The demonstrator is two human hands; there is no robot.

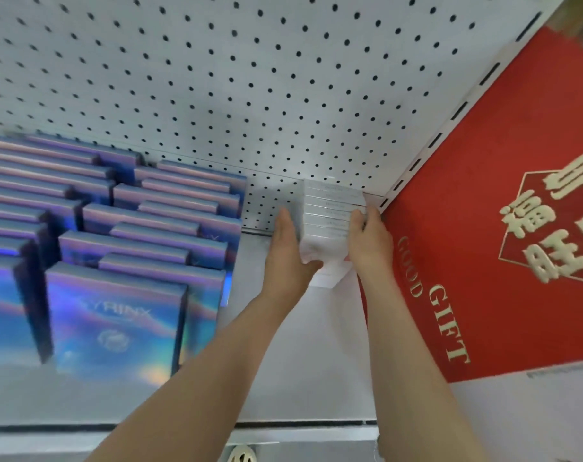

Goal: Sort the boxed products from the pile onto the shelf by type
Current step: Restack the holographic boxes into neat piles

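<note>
Against the white perforated back panel (250,78), a stack of slim white boxes (330,221) is being pressed between left hand (288,251) and right hand (370,238), right of the already-shelved iridescent blue boxes (116,245) (remaining pile unseen).

arms: both bare, stretched forward | left hand (288,258): palm turned inward, thumb curled underneath | right hand (370,238): fingers wrapped, facing the left one, clamped.

Glossy holographic boxes (116,328) — matt white cartons (330,221) — on a smooth painted-metal shelf (300,361).
</note>
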